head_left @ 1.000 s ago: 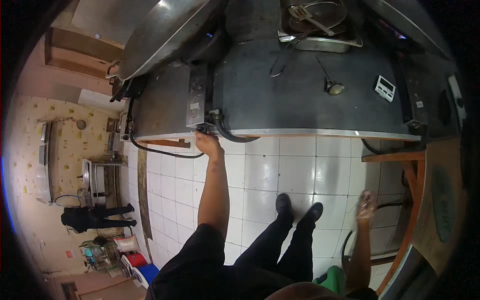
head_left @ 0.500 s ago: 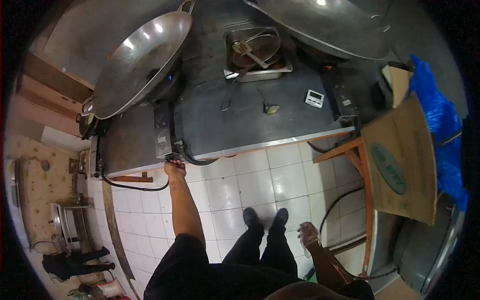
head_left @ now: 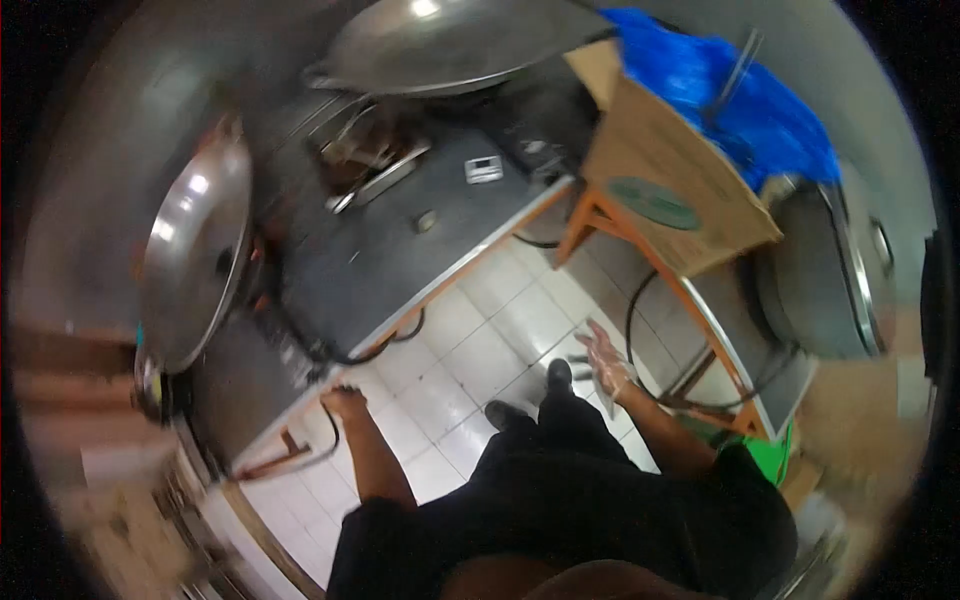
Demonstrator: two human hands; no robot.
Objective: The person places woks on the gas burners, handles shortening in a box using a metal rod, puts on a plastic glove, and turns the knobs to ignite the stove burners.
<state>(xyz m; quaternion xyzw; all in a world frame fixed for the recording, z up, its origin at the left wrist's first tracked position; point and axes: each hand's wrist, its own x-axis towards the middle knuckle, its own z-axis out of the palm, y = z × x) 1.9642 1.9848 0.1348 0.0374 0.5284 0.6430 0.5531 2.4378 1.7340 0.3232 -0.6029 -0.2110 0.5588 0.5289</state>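
My left hand (head_left: 345, 402) is at the front edge of the dark metal table (head_left: 350, 275), below the front end of a burner unit with a black hose (head_left: 375, 350). Its fingers are curled together, and what they hold is too blurred to name. My right hand (head_left: 605, 365), in a clear plastic glove, is held over the tiled floor with its fingers spread and nothing in them. On the table are a white timer (head_left: 483, 169), a small round tool (head_left: 427, 221) and a metal tray (head_left: 385, 180) with utensils.
One large wok (head_left: 195, 250) stands at the left, another (head_left: 450, 45) at the back. To the right are a cardboard box (head_left: 670, 170), blue plastic (head_left: 700, 80), an orange-legged stand (head_left: 715, 320), a large metal pot (head_left: 820, 270) and a green object (head_left: 770, 455) low down.
The view has swung to the right, bringing the box, blue plastic and pot further in. My right hand has risen towards the stand and its fingers have spread. My left hand remains by the table edge.
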